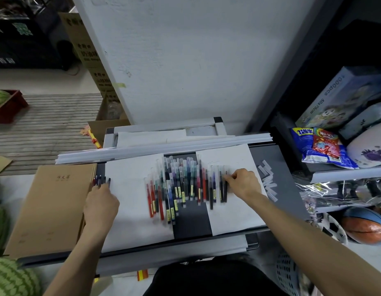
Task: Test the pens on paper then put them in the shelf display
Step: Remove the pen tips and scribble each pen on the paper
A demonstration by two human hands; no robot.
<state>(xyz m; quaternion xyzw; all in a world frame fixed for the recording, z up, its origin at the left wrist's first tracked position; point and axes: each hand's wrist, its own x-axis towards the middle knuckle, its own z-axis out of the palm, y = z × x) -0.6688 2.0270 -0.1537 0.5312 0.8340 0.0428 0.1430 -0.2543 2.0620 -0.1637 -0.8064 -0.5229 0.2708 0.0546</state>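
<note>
The left grip clasps a small bundle of pens at the left edge of the left paper sheet. The right grip pinches the upper ends of the rightmost dark pens on the right paper sheet. Between the grips, the pen row spans both sheets mid-surface.

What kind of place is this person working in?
Probably a small general shop or its stockroom: loose pens spread on paper, a boxed puzzle and snack bags shelved alongside, watermelons nearby.
</note>
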